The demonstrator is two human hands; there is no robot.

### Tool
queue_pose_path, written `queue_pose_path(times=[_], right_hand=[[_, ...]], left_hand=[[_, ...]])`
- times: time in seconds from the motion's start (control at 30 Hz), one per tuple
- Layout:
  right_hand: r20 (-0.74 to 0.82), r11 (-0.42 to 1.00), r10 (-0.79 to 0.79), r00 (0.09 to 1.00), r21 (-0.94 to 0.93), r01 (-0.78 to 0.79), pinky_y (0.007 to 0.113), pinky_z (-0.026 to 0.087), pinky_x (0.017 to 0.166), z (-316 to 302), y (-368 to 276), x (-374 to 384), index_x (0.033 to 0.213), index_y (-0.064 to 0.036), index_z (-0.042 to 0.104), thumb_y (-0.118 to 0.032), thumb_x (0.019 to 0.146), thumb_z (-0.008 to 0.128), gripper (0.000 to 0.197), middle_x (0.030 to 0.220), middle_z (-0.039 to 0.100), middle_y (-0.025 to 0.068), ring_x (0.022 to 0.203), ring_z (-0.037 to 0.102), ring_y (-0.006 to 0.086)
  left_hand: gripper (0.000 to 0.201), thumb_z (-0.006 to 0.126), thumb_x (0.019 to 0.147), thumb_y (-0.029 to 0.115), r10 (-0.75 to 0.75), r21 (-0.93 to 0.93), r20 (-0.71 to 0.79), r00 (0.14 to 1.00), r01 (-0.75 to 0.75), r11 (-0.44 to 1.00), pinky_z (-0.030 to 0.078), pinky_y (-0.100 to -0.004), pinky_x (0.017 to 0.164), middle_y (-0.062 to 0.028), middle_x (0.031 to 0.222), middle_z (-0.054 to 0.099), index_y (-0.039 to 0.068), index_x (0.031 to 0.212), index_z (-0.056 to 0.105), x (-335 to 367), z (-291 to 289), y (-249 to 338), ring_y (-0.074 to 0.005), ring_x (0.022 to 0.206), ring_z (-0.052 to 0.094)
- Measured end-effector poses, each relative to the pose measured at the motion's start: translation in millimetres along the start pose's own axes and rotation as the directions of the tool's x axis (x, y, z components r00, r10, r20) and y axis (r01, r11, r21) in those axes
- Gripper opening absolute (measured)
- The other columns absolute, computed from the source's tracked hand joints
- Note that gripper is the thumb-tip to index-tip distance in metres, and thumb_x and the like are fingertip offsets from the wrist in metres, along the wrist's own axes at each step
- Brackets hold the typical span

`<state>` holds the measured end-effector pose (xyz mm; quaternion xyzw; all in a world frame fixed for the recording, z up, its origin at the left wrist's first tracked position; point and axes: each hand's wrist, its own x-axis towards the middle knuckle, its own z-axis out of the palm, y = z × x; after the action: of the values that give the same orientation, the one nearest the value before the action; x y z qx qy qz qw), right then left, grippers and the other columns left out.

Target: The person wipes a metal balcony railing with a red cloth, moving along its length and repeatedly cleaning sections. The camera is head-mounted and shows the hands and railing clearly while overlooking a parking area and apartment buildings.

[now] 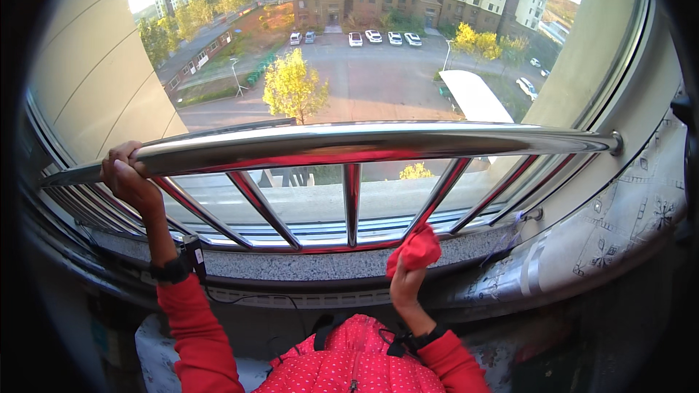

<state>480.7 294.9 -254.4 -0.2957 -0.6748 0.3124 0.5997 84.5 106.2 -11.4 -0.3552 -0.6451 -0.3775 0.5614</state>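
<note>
Shiny railing (378, 144) ahead, right fingers (416, 275) clutch red cloth (419, 249).

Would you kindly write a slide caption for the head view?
Left hand grips a shiny handrail; right hand holds a red cloth.

Crumpled plain red cloth (416, 251); shiny silver tubular metal handrail (364, 143), red reflection along it; round silver metal bars (352, 204), red-streaked too. Puffy pinkish-red jacket front (320, 375), white polka dots; plain red fabric sleeves (196, 338); black wristbands (171, 270). Grey speckled stone sill (320, 266). Pale patterned sheet (619, 222), dark flower motifs. Bright yellow leafy tree (293, 87).
</note>
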Motion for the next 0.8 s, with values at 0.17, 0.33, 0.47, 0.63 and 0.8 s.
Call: queue_pose_path(times=[0.17, 0.33, 0.47, 0.63, 0.8], right_hand=[[0.222, 0.953, -0.001, 0.975, 0.297, -0.067, 0.027, 0.048, 0.06, 23.3, -69.0, 31.5, 0.114, -0.0004, 0.056, -0.013, 0.098, 0.064, 0.022, 0.094, 0.059, 0.007, 0.071, 0.059, 0.0127], [0.321, 0.961, -0.245, 0.915, 0.206, 0.186, 0.046, 0.046, 0.089, 54.9, -116.2, 109.3, 0.118, -0.0018, 0.057, -0.011, 0.09, 0.071, 0.032, 0.115, 0.059, 0.0195, 0.101, 0.059, 0.0376], [0.429, 0.966, -0.001, 0.903, 0.234, -0.11, 0.045, 0.048, 0.085, 66.3, -126.5, 130.8, 0.119, -0.0047, 0.059, -0.009, 0.088, 0.072, 0.034, 0.109, 0.061, 0.0195, 0.099, 0.06, 0.039], [0.516, 0.969, -0.003, 0.857, 0.212, -0.124, 0.043, 0.05, 0.083, 69.6, -60.6, 82.9, 0.124, -0.0033, 0.057, -0.009, 0.089, 0.072, 0.038, 0.11, 0.061, 0.0189, 0.1, 0.061, 0.0387], [0.512, 0.992, 0.054, 0.858, 0.074, -0.106, 0.044, 0.047, 0.094, 69.9, 11.4, 15.5, 0.128, -0.0049, 0.055, -0.014, 0.091, 0.071, 0.042, 0.122, 0.058, 0.021, 0.113, 0.057, 0.0405]], left_hand=[[0.055, 0.016, 0.104, 0.026, 0.003, 0.046, -0.011, 1.0, -0.003, 0.999, 0.037, -0.0411, 0.097, -0.007, 0.085, 0.065, 0.008, 0.084, 0.063, 0.1, 0.1, 2.6, -0.0237, 0.088, 0.058], [0.057, 0.015, 0.105, 0.027, 0.017, 0.009, -0.01, 1.0, -0.017, 1.0, 0.038, -0.041, 0.096, -0.0065, 0.084, 0.064, 0.008, 0.083, 0.064, 1.2, -0.3, 3.4, -0.0234, 0.087, 0.058], [0.058, 0.015, 0.106, 0.028, 0.011, 0.042, -0.005, 1.0, -0.011, 0.999, 0.038, -0.0405, 0.094, -0.0059, 0.084, 0.064, 0.009, 0.083, 0.064, 1.1, -0.4, 3.7, -0.0233, 0.088, 0.058], [0.058, 0.016, 0.106, 0.028, 0.04, 0.057, -0.037, 0.999, -0.038, 0.998, 0.038, -0.0402, 0.094, -0.0063, 0.083, 0.064, 0.009, 0.084, 0.066, 2.3, -0.5, 6.8, -0.0229, 0.087, 0.058], [0.057, 0.016, 0.105, 0.028, 0.054, 0.061, -0.042, 0.998, -0.051, 0.997, 0.038, -0.0401, 0.094, -0.0063, 0.083, 0.064, 0.008, 0.083, 0.064, 4.5, -1.6, 12.1, -0.0232, 0.085, 0.057]])
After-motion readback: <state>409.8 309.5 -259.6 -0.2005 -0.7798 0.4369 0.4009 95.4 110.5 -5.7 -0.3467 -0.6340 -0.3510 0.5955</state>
